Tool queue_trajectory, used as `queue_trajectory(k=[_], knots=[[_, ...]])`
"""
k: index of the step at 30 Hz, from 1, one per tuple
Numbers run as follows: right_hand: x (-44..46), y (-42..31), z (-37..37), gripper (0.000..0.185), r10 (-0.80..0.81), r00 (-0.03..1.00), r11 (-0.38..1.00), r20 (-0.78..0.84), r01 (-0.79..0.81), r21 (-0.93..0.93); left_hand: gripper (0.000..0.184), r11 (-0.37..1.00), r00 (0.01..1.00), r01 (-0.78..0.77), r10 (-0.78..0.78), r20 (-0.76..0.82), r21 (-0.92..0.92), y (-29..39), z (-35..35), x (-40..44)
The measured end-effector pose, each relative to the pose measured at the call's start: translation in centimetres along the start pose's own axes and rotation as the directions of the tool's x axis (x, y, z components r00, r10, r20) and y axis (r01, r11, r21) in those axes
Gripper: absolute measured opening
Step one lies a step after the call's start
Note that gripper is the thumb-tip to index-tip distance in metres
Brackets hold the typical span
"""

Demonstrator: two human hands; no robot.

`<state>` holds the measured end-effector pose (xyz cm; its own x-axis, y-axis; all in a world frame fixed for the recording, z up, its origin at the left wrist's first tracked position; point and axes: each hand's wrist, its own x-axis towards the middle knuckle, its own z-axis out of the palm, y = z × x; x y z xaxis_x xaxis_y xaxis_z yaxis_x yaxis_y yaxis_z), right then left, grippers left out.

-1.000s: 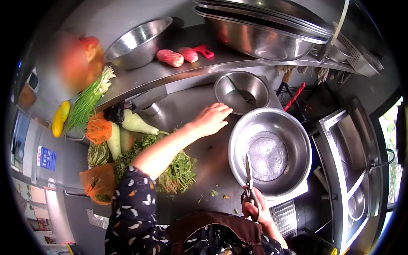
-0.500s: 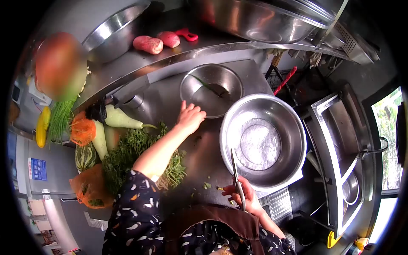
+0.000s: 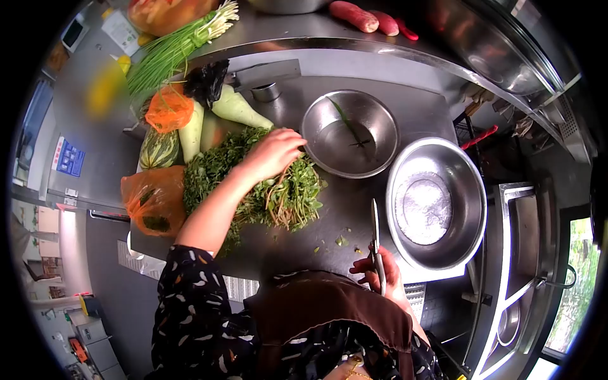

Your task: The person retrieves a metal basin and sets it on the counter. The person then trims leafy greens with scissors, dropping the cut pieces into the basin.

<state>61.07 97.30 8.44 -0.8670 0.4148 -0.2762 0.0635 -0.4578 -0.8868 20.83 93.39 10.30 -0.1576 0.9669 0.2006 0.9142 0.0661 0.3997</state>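
One left hand: palm down over greens; grip hidden, cannot tell.
Right hand: grasping scissors, handles part-hidden.

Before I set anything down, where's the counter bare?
Bare: the counter between leafy greens, small bowl and large basin, beyond the scraps; also the far corner right of the small bowl. Crowded: left side, with greens, pale gourds and orange bags.

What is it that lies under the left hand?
Under the left hand are leafy greens with stems. The palm's underside and the tabletop beneath the greens are hidden.
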Motion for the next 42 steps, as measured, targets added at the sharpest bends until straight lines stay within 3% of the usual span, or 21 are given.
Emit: queue_trajectory(k=[1, 3, 6, 10, 13, 16, 19, 23, 27, 29, 31, 35, 36, 37, 39, 42], knots=[[-0.2, 0.2, 0.2, 0.067, 0.001, 1.0, 1.0, 0.003, -0.001, 0.004, 0.022, 1.0, 0.999, 0.016, -0.015, -0.039, 0.011, -0.3, -1.6, -1.1], [-0.4, 0.6, 0.4, 0.066, 0.0, 1.0, 1.0, 0.01, 0.0, -0.015, 0.021, 0.986, 0.983, 0.166, -0.164, 0.078, -0.013, -1.6, -3.3, -3.2], [-0.6, 1.0, 1.1, 0.066, 0.046, 0.999, 0.999, -0.002, -0.046, 0.022, 0.023, 0.991, 0.979, 0.127, -0.133, 0.156, 0.051, -2.0, -3.9, -6.1], [-0.6, 1.9, 1.8, 0.067, 0.073, 0.997, 0.994, 0.023, -0.074, 0.075, 0.06, 0.934, 0.939, 0.345, -0.344, 0.027, -0.094, -0.4, -1.1, -7.5], [-0.2, 2.4, 2.6, 0.067, 0.048, 0.997, 0.99, 0.054, -0.055, 0.126, 0.079, 0.89, 0.883, 0.456, -0.454, -0.117, -0.015, 1.6, 3.3, -6.5], [0.4, 2.2, 3.3, 0.065, 0.092, 0.992, 0.994, 0.081, -0.096, 0.053, 0.093, 0.789, 0.808, 0.586, -0.586, -0.06, 0.182, 4.1, 6.0, -5.2], [0.9, 2.2, 3.7, 0.064, 0.109, 0.988, 0.993, 0.106, -0.112, 0.022, 0.077, 0.797, 0.828, 0.557, -0.556, -0.076, 0.234, 2.3, 7.2, -7.8], [0.7, 2.9, 3.9, 0.063, 0.118, 0.987, 0.991, 0.112, -0.124, 0.053, 0.062, 0.934, 0.906, 0.356, -0.339, -0.252, 0.024, -1.5, 6.2, -13.7], [0.6, 3.3, 3.7, 0.063, 0.168, 0.979, 0.981, 0.112, -0.177, 0.077, 0.064, 0.936, 0.917, 0.347, -0.351, -0.19, -0.052, -1.5, 5.3, -14.9], [0.7, 3.6, 3.5, 0.062, 0.156, 0.98, 0.986, 0.123, -0.161, 0.038, 0.065, 0.934, 0.92, 0.357, -0.356, -0.162, -0.029, -1.2, 5.2, -14.2], [0.8, 3.7, 3.3, 0.062, 0.14, 0.982, 0.99, 0.13, -0.141, -0.002, 0.069, 0.884, 0.886, 0.463, -0.46, -0.064, 0.063, 0.3, 4.6, -12.5], [0.8, 4.0, 3.2, 0.06, 0.083, 0.982, 0.996, 0.17, -0.085, 0.006, 0.046, 0.815, 0.82, 0.566, -0.542, -0.184, 0.125, 0.7, 4.6, -8.5], [0.7, 4.0, 3.1, 0.06, 0.071, 0.982, 0.997, 0.174, -0.074, 0.008, 0.029, 0.843, 0.859, 0.49, -0.424, -0.288, 0.22, 1.3, 4.2, -7.8], [0.6, 3.9, 3.0, 0.06, 0.067, 0.983, 0.998, 0.173, -0.069, 0.008, 0.029, 0.845, 0.86, 0.487, -0.42, -0.29, 0.221, 1.2, 4.3, -7.5], [0.2, 3.5, 2.8, 0.06, 0.078, 0.98, 0.997, 0.185, -0.082, 0.011, 0.018, 0.874, 0.916, 0.36, -0.265, -0.3, 0.327, 1.4, 3.9, -6.5], [-0.7, 2.8, 2.5, 0.061, 0.072, 0.984, 0.997, 0.162, -0.075, 0.011, 0.009, 0.982, 0.907, 0.188, -0.168, -0.387, 0.014, 3.2, 0.9, -5.9]])
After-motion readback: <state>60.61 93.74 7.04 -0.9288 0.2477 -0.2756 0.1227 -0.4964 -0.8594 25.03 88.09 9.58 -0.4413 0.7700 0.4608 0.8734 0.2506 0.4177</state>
